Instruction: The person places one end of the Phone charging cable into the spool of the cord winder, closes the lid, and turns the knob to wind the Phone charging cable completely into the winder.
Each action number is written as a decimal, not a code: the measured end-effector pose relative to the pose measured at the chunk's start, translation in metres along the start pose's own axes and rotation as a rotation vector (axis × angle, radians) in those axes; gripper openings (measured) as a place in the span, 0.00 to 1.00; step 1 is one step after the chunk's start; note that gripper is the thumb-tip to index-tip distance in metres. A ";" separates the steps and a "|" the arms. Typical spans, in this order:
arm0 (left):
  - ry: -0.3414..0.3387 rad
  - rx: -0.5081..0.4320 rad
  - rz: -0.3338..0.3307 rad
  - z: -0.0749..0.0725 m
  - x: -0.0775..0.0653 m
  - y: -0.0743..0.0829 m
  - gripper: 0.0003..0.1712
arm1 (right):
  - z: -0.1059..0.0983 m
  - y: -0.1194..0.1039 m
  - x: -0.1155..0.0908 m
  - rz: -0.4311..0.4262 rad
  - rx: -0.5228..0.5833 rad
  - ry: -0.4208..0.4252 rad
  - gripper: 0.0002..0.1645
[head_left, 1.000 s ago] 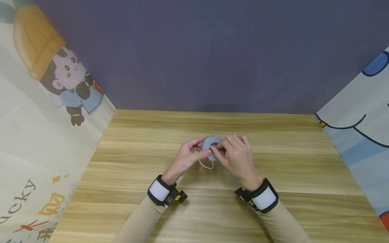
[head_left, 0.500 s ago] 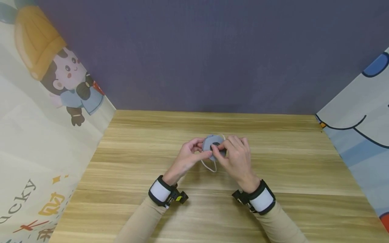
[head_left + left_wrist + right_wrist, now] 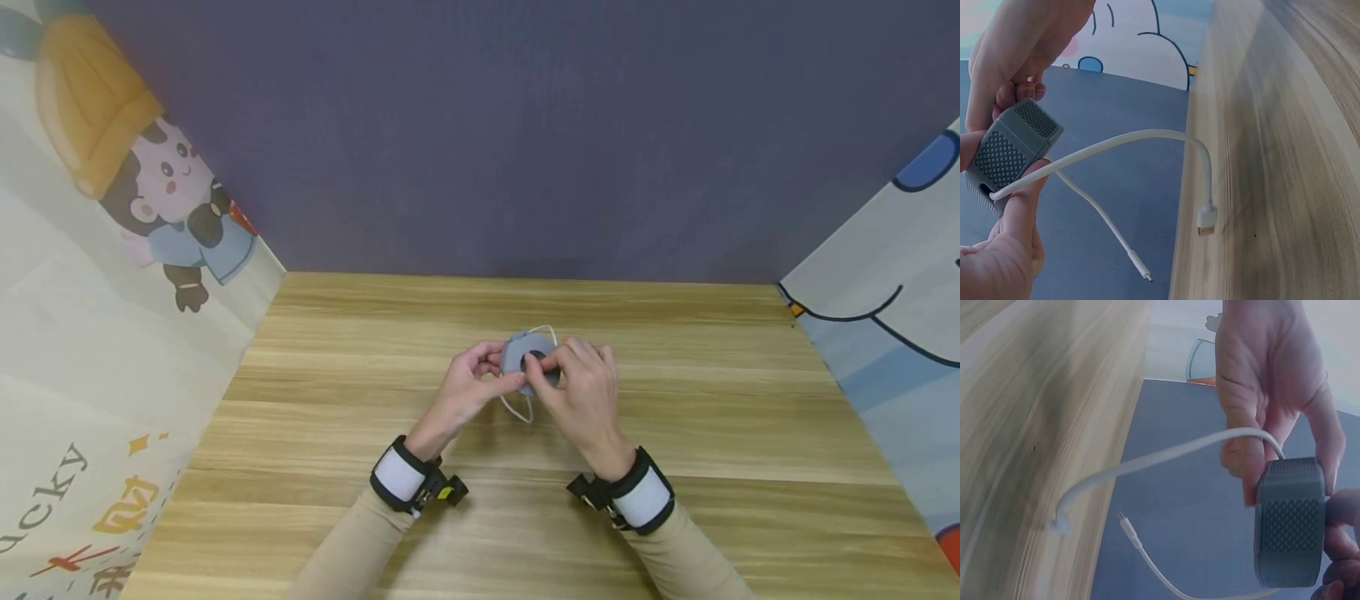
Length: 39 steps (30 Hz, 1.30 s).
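Note:
My left hand (image 3: 472, 382) holds a round grey cable winder (image 3: 512, 357) above the table, thumb on the near rim and fingers behind. Thumb and forefinger of my right hand (image 3: 587, 392) pinch at the dark centre of its face. In the left wrist view the winder's textured edge (image 3: 1002, 156) shows, with a white USB cable (image 3: 1141, 134) leaving a slot. One cable end carries a USB-A plug (image 3: 1207, 219), the other a slim plug (image 3: 1140, 265). Both ends hang loose. The right wrist view shows the winder (image 3: 1290, 525) between both hands.
Beneath the hands lies a wood-grain table (image 3: 495, 517). A dark blue-grey panel (image 3: 517, 142) stands along its far edge. Cartoon-printed sheets flank it on the left (image 3: 52, 333) and right (image 3: 892, 333). Each wrist wears a strap (image 3: 397, 473) with a small camera.
A white cable loop now rises past the winder's upper edge, where none showed a second ago. My right wrist has shifted slightly left; both hands keep their hold.

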State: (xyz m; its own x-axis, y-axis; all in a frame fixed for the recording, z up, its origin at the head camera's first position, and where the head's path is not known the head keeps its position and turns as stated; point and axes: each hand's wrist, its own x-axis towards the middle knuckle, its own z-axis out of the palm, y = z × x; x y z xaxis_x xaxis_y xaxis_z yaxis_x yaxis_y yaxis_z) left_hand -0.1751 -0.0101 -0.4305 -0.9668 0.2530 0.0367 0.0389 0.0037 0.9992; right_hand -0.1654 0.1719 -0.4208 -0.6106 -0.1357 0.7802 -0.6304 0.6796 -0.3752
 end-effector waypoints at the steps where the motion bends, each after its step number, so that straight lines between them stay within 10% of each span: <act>1: 0.004 0.002 0.004 0.000 0.000 0.000 0.29 | 0.000 0.000 0.000 0.005 0.002 0.001 0.16; 15: 0.064 0.022 0.023 0.003 0.000 -0.001 0.30 | 0.001 0.002 -0.001 0.010 0.023 -0.014 0.14; 39: -0.028 0.111 -0.020 -0.014 -0.002 -0.002 0.32 | -0.016 0.023 0.006 -0.308 0.024 -0.319 0.16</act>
State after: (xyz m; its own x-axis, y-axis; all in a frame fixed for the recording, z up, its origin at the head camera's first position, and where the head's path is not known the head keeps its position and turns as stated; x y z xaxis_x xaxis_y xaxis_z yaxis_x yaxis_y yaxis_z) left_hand -0.1770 -0.0244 -0.4326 -0.9604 0.2784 0.0153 0.0493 0.1154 0.9921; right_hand -0.1757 0.1977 -0.4167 -0.5071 -0.5477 0.6655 -0.8151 0.5557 -0.1637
